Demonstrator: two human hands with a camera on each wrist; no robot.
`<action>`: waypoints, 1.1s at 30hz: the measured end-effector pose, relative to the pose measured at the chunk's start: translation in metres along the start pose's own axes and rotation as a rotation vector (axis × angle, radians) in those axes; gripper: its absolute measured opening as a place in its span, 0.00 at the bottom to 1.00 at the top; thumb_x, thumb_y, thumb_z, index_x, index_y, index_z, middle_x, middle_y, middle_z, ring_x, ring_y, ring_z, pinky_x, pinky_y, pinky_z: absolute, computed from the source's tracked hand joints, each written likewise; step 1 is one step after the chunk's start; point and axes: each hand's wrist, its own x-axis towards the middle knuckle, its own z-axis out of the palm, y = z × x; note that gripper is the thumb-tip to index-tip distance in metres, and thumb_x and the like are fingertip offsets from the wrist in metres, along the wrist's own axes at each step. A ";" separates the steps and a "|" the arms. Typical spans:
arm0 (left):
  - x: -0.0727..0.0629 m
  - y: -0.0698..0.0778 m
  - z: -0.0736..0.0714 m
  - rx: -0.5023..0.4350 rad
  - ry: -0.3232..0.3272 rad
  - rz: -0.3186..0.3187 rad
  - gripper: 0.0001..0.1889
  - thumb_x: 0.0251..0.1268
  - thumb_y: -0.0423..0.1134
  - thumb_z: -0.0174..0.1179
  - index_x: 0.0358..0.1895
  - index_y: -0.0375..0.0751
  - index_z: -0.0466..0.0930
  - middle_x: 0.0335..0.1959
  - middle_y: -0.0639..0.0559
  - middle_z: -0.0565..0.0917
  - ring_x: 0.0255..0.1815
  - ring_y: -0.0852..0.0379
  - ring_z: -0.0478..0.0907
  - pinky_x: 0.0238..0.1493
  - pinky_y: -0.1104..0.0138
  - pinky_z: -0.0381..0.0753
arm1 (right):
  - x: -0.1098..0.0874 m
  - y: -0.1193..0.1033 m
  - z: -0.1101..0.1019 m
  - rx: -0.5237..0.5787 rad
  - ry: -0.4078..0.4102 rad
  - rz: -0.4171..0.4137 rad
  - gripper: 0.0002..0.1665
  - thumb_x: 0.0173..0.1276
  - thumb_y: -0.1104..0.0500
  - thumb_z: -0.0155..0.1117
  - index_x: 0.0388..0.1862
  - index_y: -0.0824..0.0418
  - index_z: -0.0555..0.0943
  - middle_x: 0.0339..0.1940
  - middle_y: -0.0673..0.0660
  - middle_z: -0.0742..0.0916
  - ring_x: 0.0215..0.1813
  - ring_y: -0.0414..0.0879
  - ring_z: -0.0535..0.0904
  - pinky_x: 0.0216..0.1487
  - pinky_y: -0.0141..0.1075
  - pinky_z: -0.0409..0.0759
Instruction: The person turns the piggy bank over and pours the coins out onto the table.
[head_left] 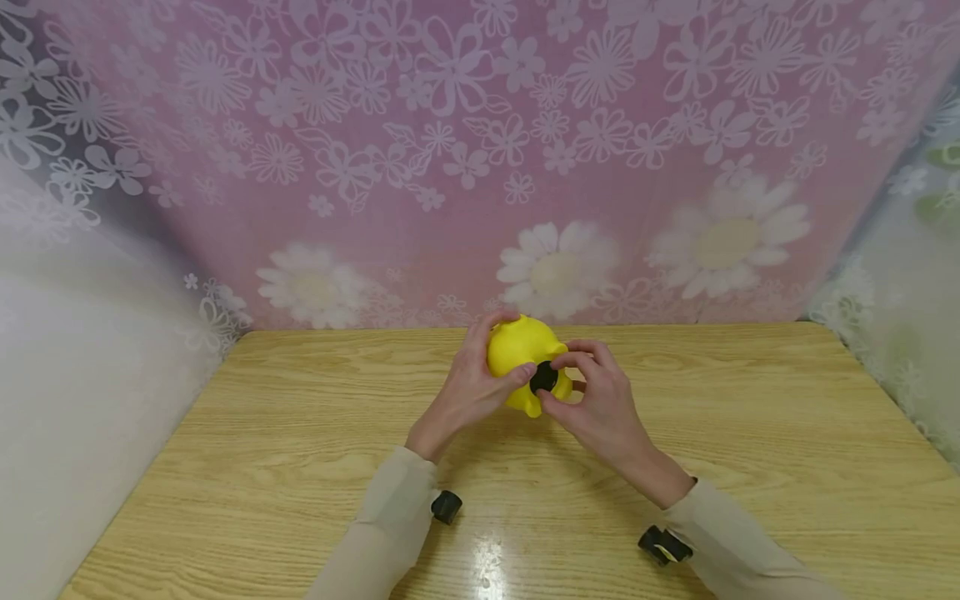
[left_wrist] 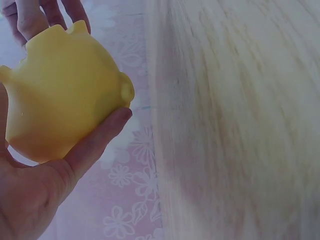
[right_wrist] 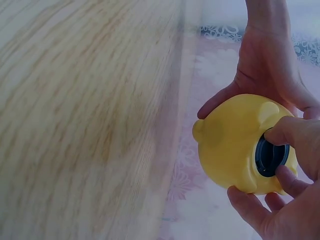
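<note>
A round yellow piggy bank (head_left: 517, 346) is held up above the far part of the table, tipped so its underside faces the right hand. My left hand (head_left: 476, 375) grips its body, thumb along one side, as the left wrist view also shows. Set in the underside is a round black plug (right_wrist: 271, 156) with a recessed middle. The thumb and a finger of my right hand (head_left: 600, 396) pinch the plug at its edges. Other right fingers (right_wrist: 248, 209) rest against the yellow body near its short feet.
Beneath the hands is a wood-grain table (head_left: 300, 467), its far edge against a pink flowered curtain (head_left: 420, 208). Pale flowered cloth hangs at both sides. Black wrist devices (head_left: 447, 507) sit at the sleeve cuffs.
</note>
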 end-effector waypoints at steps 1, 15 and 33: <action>0.000 0.000 0.000 0.002 0.000 -0.001 0.34 0.65 0.50 0.66 0.72 0.61 0.63 0.69 0.48 0.68 0.51 0.48 0.78 0.44 0.62 0.85 | 0.000 0.000 0.000 -0.001 0.001 -0.002 0.19 0.53 0.68 0.80 0.42 0.68 0.81 0.57 0.66 0.78 0.55 0.62 0.82 0.44 0.53 0.90; 0.000 -0.001 0.001 0.025 -0.003 0.002 0.33 0.67 0.50 0.65 0.73 0.59 0.63 0.68 0.49 0.70 0.51 0.50 0.77 0.45 0.62 0.84 | 0.000 0.003 0.003 -0.017 0.004 -0.001 0.20 0.52 0.68 0.79 0.39 0.67 0.77 0.55 0.65 0.77 0.56 0.61 0.80 0.43 0.53 0.90; 0.000 -0.004 0.003 0.004 -0.012 0.004 0.34 0.67 0.49 0.64 0.74 0.56 0.62 0.69 0.49 0.70 0.49 0.50 0.77 0.43 0.63 0.84 | -0.001 0.008 0.004 -0.036 -0.011 -0.037 0.21 0.52 0.67 0.80 0.40 0.67 0.76 0.54 0.66 0.76 0.53 0.60 0.80 0.42 0.51 0.90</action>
